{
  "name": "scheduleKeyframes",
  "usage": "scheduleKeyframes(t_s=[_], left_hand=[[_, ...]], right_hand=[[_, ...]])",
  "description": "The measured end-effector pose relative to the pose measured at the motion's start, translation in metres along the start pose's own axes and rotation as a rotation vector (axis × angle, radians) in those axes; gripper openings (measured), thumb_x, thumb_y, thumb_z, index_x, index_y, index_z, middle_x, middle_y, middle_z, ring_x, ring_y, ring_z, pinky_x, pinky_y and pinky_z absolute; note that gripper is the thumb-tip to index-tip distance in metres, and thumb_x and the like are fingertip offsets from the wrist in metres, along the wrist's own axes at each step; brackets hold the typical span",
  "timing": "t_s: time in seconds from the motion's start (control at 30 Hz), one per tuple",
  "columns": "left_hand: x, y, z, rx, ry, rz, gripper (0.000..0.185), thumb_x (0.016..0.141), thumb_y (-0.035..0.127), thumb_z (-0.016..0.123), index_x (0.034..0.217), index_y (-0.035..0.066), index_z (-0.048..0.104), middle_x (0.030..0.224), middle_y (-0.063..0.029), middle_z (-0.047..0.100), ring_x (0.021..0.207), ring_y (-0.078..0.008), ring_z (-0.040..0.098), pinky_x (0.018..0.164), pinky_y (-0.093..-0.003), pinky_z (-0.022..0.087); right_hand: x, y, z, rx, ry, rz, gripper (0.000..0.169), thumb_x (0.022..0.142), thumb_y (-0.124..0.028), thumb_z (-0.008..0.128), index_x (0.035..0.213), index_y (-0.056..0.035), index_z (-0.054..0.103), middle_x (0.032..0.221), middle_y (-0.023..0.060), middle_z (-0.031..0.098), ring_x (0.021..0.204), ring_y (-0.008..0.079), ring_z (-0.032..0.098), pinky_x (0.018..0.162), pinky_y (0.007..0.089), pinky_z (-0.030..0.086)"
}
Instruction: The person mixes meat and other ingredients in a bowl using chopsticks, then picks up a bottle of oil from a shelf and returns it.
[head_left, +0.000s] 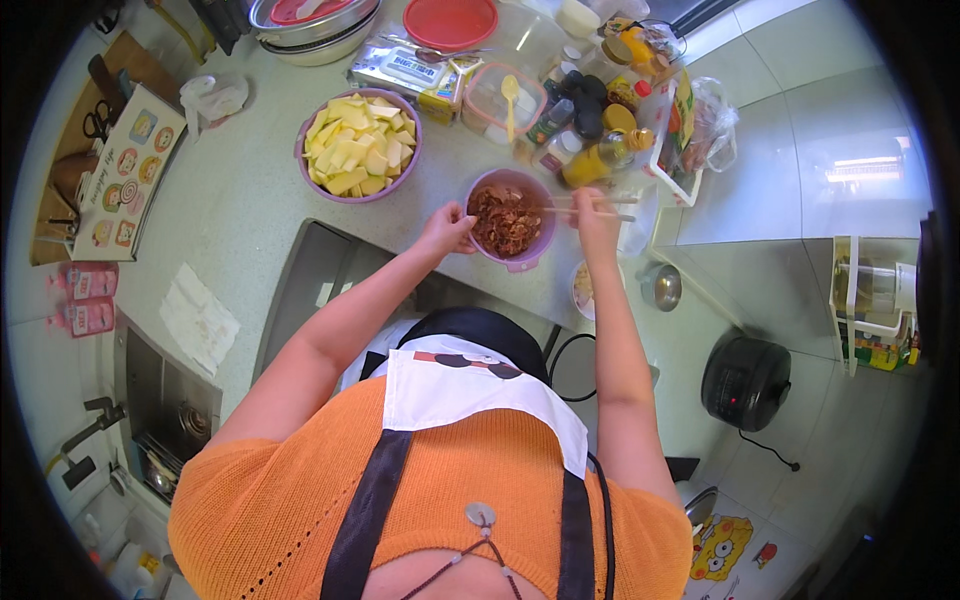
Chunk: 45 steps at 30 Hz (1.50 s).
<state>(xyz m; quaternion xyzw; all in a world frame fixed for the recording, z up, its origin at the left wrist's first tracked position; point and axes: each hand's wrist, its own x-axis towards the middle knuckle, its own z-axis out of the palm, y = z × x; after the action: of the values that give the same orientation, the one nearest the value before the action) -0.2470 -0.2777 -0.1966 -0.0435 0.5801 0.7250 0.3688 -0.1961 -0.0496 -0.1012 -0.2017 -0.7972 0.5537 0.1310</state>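
A small purple plastic bowl (529, 257) stands on the counter before me, filled with dark reddish-brown sliced food (504, 221) that looks like seasoned meat. My left hand (448, 229) pinches the bowl's left rim between thumb and fingers. On the other side, my right hand (590, 212) grips a pair of wooden chopsticks (559, 209). Their tips reach over the rim into the food, and their back ends stick out to the right. Just left and behind is a larger purple colander or basin (301, 147) heaped with pale yellow-green vegetable slices (361, 146).
Bottles and jars (585, 124) crowd behind the bowl, near a white basket (679, 191). A small dish of chopped food (583, 289) sits under my right forearm, with a metal bowl (665, 288) beyond. The sink (319, 259) opens at the counter's front; a black cooker (746, 379) stands far right.
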Motion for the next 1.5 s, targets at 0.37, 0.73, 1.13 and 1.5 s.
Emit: scheduleKeyframes(t_s=[0.37, 0.73, 1.13, 1.5], left_hand=[[-0.004, 0.005, 0.0, 0.04, -0.018, -0.02, 0.02, 0.084, 0.017, 0.053, 0.077, 0.007, 0.037, 0.063, -0.0079, 0.053, 0.055, -0.018, 0.059, 0.049, -0.0283, 0.053], [-0.002, 0.0, 0.0, 0.008, -0.008, -0.004, 0.019, 0.083, 0.014, 0.053, 0.076, 0.006, 0.037, 0.062, -0.0075, 0.053, 0.052, -0.0183, 0.059, 0.043, -0.028, 0.052], [-0.001, 0.0, -0.001, 0.05, -0.035, 0.017, 0.02, 0.085, 0.016, 0.051, 0.078, 0.007, 0.036, 0.063, -0.009, 0.054, 0.056, -0.0193, 0.06, 0.049, -0.0287, 0.053], [-0.001, 0.0, -0.001, 0.064, -0.022, -0.007, 0.02, 0.085, 0.018, 0.051, 0.078, 0.007, 0.036, 0.064, -0.0089, 0.055, 0.056, -0.0185, 0.06, 0.049, -0.0282, 0.053]], right_hand=[[-0.014, 0.01, 0.039, 0.217, -0.109, 0.173, 0.019, 0.084, -0.018, 0.053, 0.082, 0.0003, 0.059, 0.064, 0.0055, 0.058, 0.046, 0.0094, 0.054, 0.041, 0.0185, 0.044], [-0.003, 0.011, 0.021, 0.175, 0.042, 0.127, 0.021, 0.084, -0.019, 0.053, 0.078, -0.0001, 0.06, 0.062, 0.0036, 0.056, 0.049, 0.0076, 0.053, 0.043, 0.0185, 0.044], [-0.014, 0.019, 0.029, 0.148, -0.073, 0.086, 0.019, 0.084, -0.018, 0.052, 0.081, -0.0004, 0.06, 0.064, 0.0037, 0.057, 0.049, 0.0092, 0.054, 0.045, 0.0194, 0.045], [-0.009, 0.027, 0.031, 0.251, 0.006, 0.117, 0.02, 0.086, -0.018, 0.05, 0.083, 0.0002, 0.059, 0.068, 0.007, 0.058, 0.051, 0.0118, 0.056, 0.047, 0.0214, 0.047]])
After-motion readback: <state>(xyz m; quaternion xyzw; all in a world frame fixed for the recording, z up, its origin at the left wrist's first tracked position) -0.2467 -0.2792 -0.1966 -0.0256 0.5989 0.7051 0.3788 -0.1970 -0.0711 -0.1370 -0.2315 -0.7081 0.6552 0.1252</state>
